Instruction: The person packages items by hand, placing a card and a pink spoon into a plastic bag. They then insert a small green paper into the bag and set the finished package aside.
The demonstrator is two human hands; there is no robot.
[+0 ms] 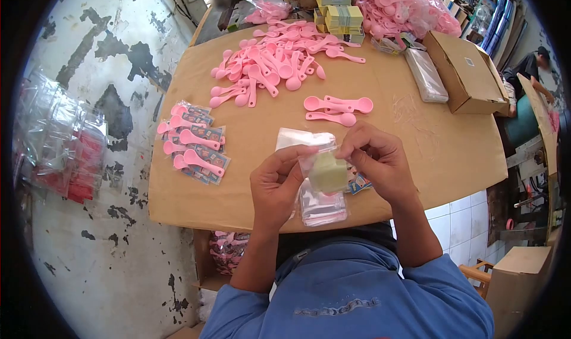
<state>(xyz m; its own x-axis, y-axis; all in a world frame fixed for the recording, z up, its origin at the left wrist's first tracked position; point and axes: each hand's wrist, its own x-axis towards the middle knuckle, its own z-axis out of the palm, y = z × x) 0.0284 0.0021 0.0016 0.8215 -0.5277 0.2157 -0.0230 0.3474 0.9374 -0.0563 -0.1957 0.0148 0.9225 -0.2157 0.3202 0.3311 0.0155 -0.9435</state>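
In front of my chest I hold up a small clear plastic bag (328, 173) with a pale yellow-green card visible in it or behind it. The fingertips of my left hand (275, 183) pinch its left edge. At its upper right, my right hand (379, 160) is closed on the bag's edge. Below lies a stack of clear plastic bags (324, 213), and more clear bags (304, 138) lie just beyond. Part of a blue printed card (358, 183) shows under my right hand. Several pink measuring spoons (338, 105) lie beyond my hands.
A large heap of pink spoons (270, 56) covers the table's far side. At left, spoons rest on blue printed cards (199, 140). A cardboard box (467, 71), a stack of clear bags (426, 74) and bundled yellow cards (344, 18) stand at the back. Another person (526, 71) is at far right.
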